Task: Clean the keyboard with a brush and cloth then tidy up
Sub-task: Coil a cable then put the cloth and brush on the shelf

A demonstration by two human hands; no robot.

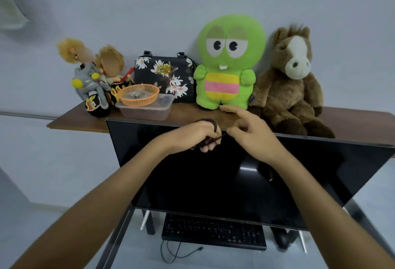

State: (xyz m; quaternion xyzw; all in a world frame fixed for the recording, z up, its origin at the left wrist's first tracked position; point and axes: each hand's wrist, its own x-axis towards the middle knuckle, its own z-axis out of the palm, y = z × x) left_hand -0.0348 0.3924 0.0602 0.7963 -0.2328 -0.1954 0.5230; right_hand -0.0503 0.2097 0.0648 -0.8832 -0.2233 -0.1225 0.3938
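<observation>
A black keyboard (pixel 213 231) lies on the desk below the dark monitor (pixel 213 172), partly hidden by the monitor's lower edge. Its thin black cable (pixel 177 253) trails loose in front of it. Both my hands are raised in front of the monitor's top edge. My left hand (pixel 192 138) is closed on a coil of dark cord (pixel 211 132) wound around its fingers. My right hand (pixel 250 132) pinches one strand of that cord between thumb and a finger, its forefinger pointing out. No brush or cloth is visible.
A wooden shelf (pixel 68 121) behind the monitor carries a motorbike doll (pixel 94 78), an orange basket (pixel 138 94) on a clear plastic box (pixel 145 112), a floral bag (pixel 164 75), a green plush (pixel 228 63) and a brown plush horse (pixel 290 80). A black mouse (pixel 281 240) lies right of the keyboard.
</observation>
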